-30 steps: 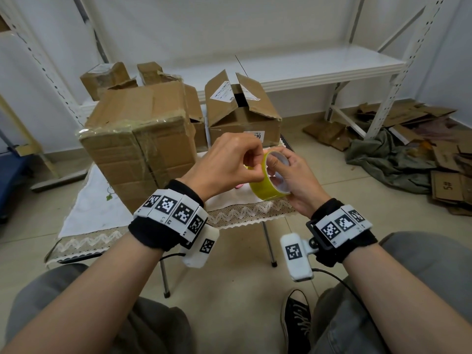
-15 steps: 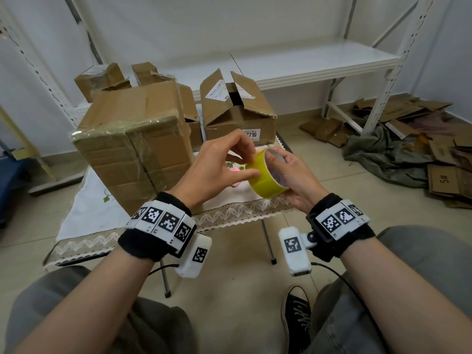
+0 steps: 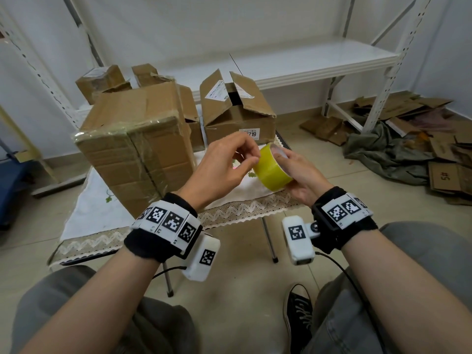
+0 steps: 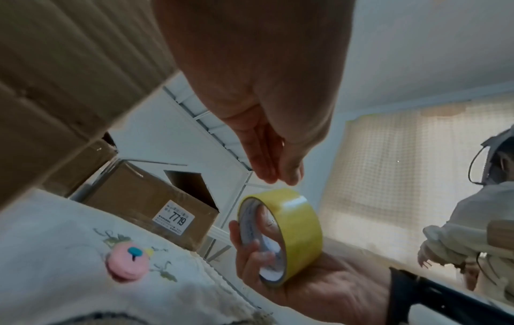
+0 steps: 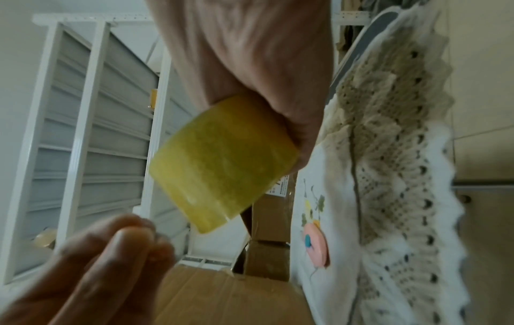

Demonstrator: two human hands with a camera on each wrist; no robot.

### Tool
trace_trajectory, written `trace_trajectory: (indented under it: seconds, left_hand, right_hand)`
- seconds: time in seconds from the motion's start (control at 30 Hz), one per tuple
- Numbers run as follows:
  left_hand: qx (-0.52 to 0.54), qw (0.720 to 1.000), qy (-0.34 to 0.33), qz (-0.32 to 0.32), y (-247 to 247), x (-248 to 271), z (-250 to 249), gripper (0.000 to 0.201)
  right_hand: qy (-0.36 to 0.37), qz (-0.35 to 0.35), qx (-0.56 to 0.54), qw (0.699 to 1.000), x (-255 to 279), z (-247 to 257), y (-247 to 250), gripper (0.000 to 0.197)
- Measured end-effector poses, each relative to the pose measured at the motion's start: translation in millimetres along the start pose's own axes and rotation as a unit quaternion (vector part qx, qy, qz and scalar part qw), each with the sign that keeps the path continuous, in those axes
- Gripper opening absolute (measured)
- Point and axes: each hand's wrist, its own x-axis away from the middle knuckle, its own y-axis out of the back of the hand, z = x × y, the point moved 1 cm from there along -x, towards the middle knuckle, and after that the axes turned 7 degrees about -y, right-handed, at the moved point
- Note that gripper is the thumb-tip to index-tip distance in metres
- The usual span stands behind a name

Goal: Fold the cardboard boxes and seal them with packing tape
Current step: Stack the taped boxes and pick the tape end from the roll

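Left hand shifts on tape roll

We note our left hand (image 3: 219, 167), a second ago cupped over the yellow tape roll (image 3: 272, 169), now lifts its fingertips (image 3: 251, 159) to the roll's upper edge; our right hand (image 3: 302, 175) tilts the roll lower.

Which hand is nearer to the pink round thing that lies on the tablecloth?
Hard to tell. The pink round thing lies on the tablecloth below both hands. The right hand holds the yellow tape roll above it; the left hand hovers just over the roll.
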Motion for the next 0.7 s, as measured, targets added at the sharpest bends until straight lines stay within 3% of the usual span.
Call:
trace_trajectory:
  seconds: [0.1,0.17,0.3,0.4,0.53,0.6,0.7]
  left_hand:
    - [0.013,0.998,0.056,-0.037,2.4,-8.5,2.5,0.012]
    - [0.014,0.993,0.091,-0.075,7.3,-17.3,3.4,0.016]
    - [0.029,0.981,0.14,-0.133,20.8,-36.4,-2.9,0.013]
    - [0.028,0.978,0.154,-0.136,32.1,-47.5,-14.2,0.017]
    - [0.014,0.979,0.124,-0.16,61.7,-47.4,-43.5,0.021]
    - [0.036,0.973,0.121,-0.193,86.1,-43.4,-56.1,0.023]
    - [0.096,0.96,0.12,-0.233,130.5,-23.0,-69.5,0.023]
  right_hand:
    - [-0.002,0.045,-0.013,0.999,-1.0,-0.6,-1.9,0.024]
    - [0.025,0.071,-0.052,0.996,3.9,5.3,-2.8,0.021]
    - [0.074,0.108,-0.029,0.991,16.4,15.8,-1.4,0.076]
    - [0.133,0.133,0.019,0.982,27.4,22.2,-5.8,0.09]
    - [0.199,0.128,0.025,0.971,35.8,49.9,-23.0,0.093]
    - [0.223,0.139,0.044,0.964,50.6,73.0,-44.9,0.088]
    - [0.269,0.142,0.123,0.945,72.2,104.4,-82.8,0.057]
